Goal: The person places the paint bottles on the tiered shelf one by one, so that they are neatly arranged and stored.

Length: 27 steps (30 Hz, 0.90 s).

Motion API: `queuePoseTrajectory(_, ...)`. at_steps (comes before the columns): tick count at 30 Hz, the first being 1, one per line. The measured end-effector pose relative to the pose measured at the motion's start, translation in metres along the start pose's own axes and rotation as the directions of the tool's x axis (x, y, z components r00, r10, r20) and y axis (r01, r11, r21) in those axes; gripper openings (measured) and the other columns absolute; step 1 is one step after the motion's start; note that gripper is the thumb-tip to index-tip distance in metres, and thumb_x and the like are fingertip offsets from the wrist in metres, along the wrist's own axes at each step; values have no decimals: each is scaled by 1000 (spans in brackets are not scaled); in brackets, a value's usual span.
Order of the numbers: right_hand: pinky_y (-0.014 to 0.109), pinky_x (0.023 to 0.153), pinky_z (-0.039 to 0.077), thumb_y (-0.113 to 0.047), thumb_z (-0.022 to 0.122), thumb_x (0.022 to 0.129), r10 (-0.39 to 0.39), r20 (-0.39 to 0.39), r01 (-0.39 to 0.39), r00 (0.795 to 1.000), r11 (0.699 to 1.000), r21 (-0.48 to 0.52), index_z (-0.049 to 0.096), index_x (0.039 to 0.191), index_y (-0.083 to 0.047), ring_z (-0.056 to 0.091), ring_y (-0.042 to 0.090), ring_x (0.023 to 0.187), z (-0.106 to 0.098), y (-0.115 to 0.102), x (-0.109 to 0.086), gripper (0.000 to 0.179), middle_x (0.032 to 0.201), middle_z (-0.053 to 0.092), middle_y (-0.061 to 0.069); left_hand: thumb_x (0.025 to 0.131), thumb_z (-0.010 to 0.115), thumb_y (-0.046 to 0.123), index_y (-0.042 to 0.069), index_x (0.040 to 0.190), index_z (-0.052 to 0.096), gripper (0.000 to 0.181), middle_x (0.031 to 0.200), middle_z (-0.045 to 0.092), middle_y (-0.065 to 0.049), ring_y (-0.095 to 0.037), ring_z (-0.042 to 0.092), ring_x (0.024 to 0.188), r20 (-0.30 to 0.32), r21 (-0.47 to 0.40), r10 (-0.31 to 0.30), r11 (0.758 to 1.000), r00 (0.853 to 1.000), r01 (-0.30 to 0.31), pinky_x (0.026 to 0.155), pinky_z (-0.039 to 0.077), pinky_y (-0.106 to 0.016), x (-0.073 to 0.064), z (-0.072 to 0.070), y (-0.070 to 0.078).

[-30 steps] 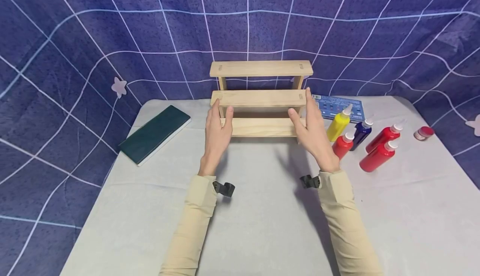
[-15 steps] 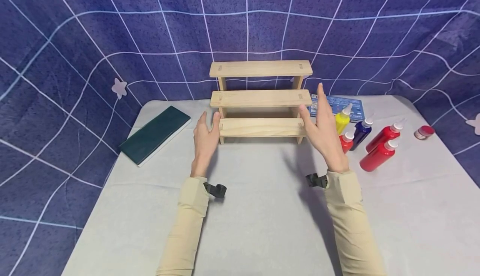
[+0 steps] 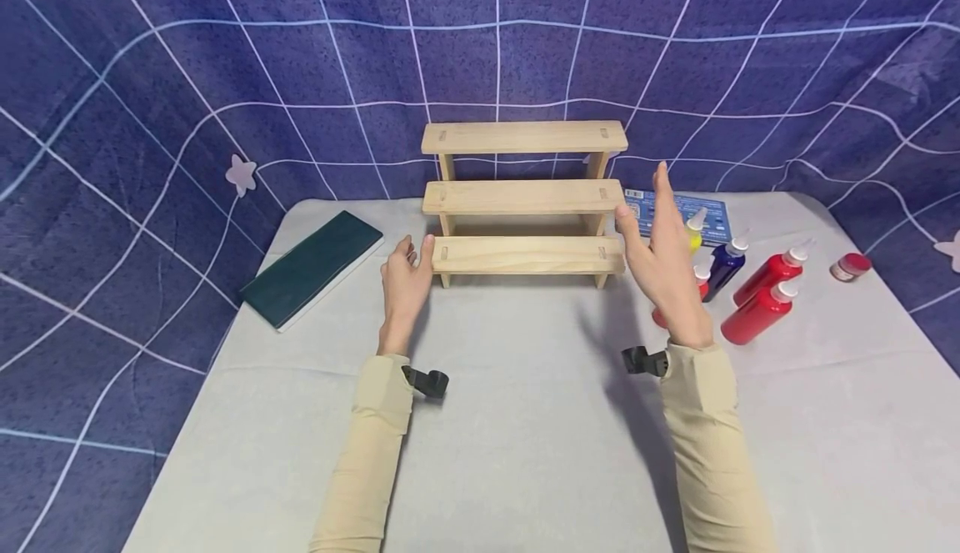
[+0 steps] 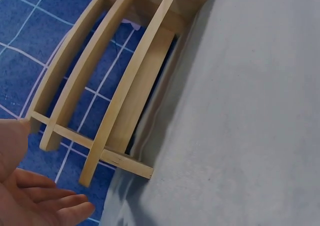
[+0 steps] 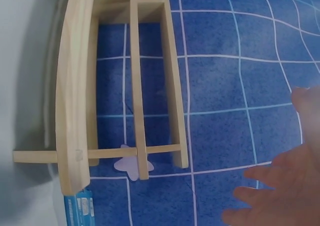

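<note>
Nearest, two beige sleeves (image 3: pixel 367 453) reach forward over a pale, cloth-covered surface (image 3: pixel 517 436), with a small black camera (image 3: pixel 431 383) at each wrist. The left hand (image 3: pixel 405 290), its grip wide and thumb apart from relaxed fingers, is by the left end of a three-step wooden rack (image 3: pixel 525 254); whether the thumb touches it is hard to tell. The right hand (image 3: pixel 667 273), fingers straight and grip wide, is just beside the rack's right end. The rack stands upright at the middle of the surface's far side, its long axis running left to right, lowest step nearest, the others rising toward the back. On its left, a dark green book-like object (image 3: pixel 311 269) lies slanted. On its right are three red bottles (image 3: pixel 757 313), a small red jar (image 3: pixel 850 267), a dark blue bottle (image 3: pixel 724 265), a partly hidden yellow bottle (image 3: pixel 695 238) and a flat blue printed item (image 3: pixel 712 209). Behind hangs blue cloth (image 3: pixel 457 61) with pale grid lines.
</note>
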State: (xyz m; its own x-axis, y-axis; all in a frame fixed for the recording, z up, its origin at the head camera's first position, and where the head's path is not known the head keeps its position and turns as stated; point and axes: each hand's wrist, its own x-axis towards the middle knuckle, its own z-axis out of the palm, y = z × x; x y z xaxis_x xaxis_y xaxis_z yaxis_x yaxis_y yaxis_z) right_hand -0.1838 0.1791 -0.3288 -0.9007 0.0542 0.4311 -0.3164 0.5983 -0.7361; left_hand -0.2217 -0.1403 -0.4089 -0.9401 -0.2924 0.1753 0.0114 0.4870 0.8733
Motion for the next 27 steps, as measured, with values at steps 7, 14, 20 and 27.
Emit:
queuePoseTrajectory(7, 39, 127, 8, -41, 48, 102, 3, -35, -2, 999, 1000, 22, 7, 158, -13, 15, 19, 148, -9, 0, 0, 74, 162, 16, 7, 100, 54, 37, -10, 137, 48, 60, 132, 54, -32, -37, 59, 119, 5, -20, 10, 1000, 1000, -10, 102, 53, -40, 2, 2, -4)
queuePoseTrajectory(14, 41, 126, 16, -38, 49, 102, 7, -77, -6, 997, 1000, 15, 9, 158, -14, 20, 20, 147, -19, 1, 0, 73, 161, 21, 9, 100, 58, 30, -11, 133, 53, 53, 126, 59, -31, -38, 63, 112, 3, -42, -1, 999, 1000, 1, 95, 57, -40, 2, 5, -9)
queuePoseTrajectory(20, 47, 124, 19, -45, 49, 100, 5, -119, -3, 993, 1000, 17, 12, 158, -15, 25, 23, 146, -26, 5, -1, 75, 159, 26, 10, 97, 62, 24, -10, 128, 58, 46, 120, 63, -29, -36, 66, 109, 4, -48, -21, 999, 1000, 21, 93, 59, -40, 1, 7, -13)
queuePoseTrajectory(27, 41, 125, 17, -42, 50, 101, 35, -144, -31, 989, 999, 25, 13, 158, -17, 25, 18, 146, -36, 6, -2, 73, 159, 27, 8, 95, 64, 16, -7, 124, 63, 37, 117, 66, -26, -33, 68, 105, 11, -66, -44, 997, 999, 44, 88, 61, -37, 1, 7, -15)
